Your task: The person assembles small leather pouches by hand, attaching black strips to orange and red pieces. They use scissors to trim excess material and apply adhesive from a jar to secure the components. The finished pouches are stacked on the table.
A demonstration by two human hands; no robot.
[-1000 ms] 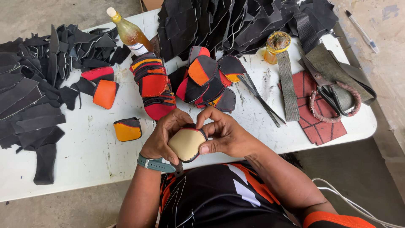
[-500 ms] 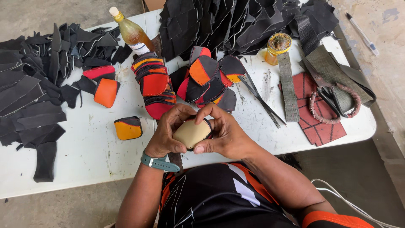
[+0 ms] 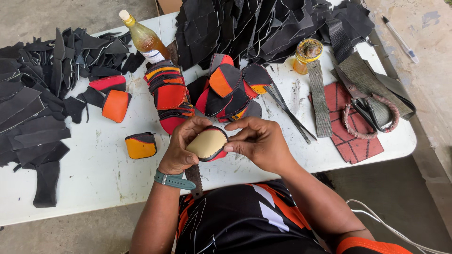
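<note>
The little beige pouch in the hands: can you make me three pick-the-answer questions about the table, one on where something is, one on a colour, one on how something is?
1. Where does the glass bottle stand?
A. at the far edge of the white table, left of the middle
B. on the floor
C. beside the scissors

2. What colour is the side of the small pouch facing up?
A. green
B. beige
C. blue

3. How is the pouch held?
A. lying alone on the table
B. by one hand only
C. between the left hand and the right hand

Answers: 1 A, the bottle stands near the black leather pieces at the far edge. 2 B, the top face is pale beige with a black and red rim. 3 C, fingers of both hands grip it above the table.
</note>
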